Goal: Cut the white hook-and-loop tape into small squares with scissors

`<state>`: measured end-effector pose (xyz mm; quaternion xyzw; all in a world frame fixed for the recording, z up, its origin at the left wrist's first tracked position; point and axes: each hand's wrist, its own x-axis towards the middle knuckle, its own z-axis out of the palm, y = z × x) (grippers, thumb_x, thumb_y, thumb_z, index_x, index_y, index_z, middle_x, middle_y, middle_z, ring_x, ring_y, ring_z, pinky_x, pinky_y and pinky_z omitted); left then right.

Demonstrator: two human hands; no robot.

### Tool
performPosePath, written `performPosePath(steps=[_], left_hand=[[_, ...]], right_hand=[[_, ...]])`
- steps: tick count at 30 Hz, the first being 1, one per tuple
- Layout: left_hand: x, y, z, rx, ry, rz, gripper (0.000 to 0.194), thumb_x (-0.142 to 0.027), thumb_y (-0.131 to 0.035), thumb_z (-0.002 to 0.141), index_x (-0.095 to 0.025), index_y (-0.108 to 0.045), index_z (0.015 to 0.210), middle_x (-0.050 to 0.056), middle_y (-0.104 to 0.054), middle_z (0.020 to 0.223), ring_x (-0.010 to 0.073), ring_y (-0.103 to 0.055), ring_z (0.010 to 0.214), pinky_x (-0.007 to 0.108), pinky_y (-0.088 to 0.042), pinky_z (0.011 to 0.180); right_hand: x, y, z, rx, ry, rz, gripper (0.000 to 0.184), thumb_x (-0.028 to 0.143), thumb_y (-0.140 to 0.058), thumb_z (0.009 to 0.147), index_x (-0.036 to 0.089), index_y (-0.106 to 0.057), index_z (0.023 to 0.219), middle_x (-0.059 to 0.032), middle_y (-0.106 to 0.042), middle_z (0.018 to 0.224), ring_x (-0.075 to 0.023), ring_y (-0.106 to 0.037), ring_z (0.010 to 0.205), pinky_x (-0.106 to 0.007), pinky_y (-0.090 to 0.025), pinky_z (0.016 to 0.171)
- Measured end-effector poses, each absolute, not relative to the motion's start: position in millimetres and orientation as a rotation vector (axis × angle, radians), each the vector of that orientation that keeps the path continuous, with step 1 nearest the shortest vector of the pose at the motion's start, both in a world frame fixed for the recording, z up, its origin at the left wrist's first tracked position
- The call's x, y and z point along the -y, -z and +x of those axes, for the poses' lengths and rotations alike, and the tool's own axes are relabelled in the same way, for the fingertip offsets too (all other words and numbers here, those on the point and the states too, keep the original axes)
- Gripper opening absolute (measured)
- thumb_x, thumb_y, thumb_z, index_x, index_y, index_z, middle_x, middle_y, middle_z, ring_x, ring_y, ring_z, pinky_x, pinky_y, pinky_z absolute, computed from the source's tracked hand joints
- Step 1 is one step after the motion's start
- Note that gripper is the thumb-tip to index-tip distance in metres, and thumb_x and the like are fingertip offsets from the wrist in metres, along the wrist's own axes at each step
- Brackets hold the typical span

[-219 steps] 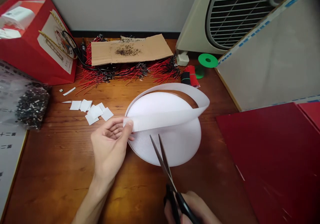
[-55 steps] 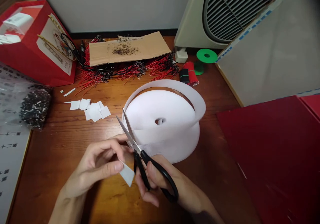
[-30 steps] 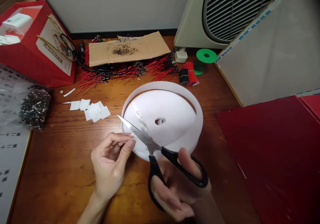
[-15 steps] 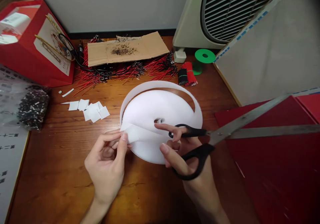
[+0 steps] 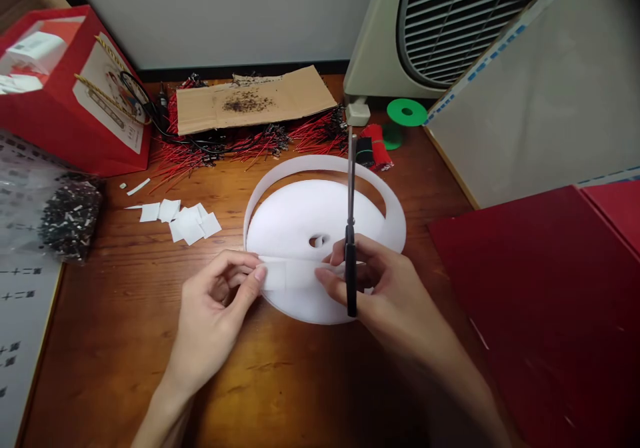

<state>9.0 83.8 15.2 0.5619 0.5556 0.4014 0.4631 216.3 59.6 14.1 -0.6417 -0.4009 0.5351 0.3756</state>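
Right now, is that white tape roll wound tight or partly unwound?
Partly unwound: a loose band of tape arcs away from the roll, with a gap showing between them, and its end reaches the left hand.

The left hand (image 5: 213, 301) and the right hand (image 5: 373, 281) are bare, with long, slim fingers and short, smooth fingernails (image 5: 260, 273). The left forearm (image 5: 163, 411) is bare and tapers to a narrow wrist; the right forearm (image 5: 440, 361) is bare and darkens into shadow toward the lower edge.
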Motion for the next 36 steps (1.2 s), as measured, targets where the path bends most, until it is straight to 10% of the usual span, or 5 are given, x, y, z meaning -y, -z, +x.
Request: performPosePath(steps=[29,36], left_hand=[[-64.6,0.0,37.4,-1.484,-1.283,1.157,0.027,-0.021,-0.084,0.082,-0.017,-0.083,0.109,0.003,-0.081,0.087,0.0136,-0.077,0.075,0.017,-0.066,0.065],[-64.3,3.3,43.6,-1.501,-1.191,1.054,0.027,-0.027,-0.078,0.088,-0.017,-0.074,0.112,0.000,-0.067,0.081,0.0073,-0.055,0.052,0.017,-0.046,0.042]], right_hand=[[-61.5,-9.8,216.7,0.893,-1.310,-1.623,0.026,0.030,-0.084,0.072,0.023,-0.060,0.076,0.0015,-0.067,0.075,-0.0115,-0.048,0.055,-0.021,-0.035,0.046],[-60.9,-8.1,214.3,0.932,-1.275,-1.635,0.026,0.035,-0.083,0.073,0.023,-0.061,0.077,-0.0008,-0.069,0.081,-0.0124,-0.051,0.055,-0.023,-0.037,0.045]])
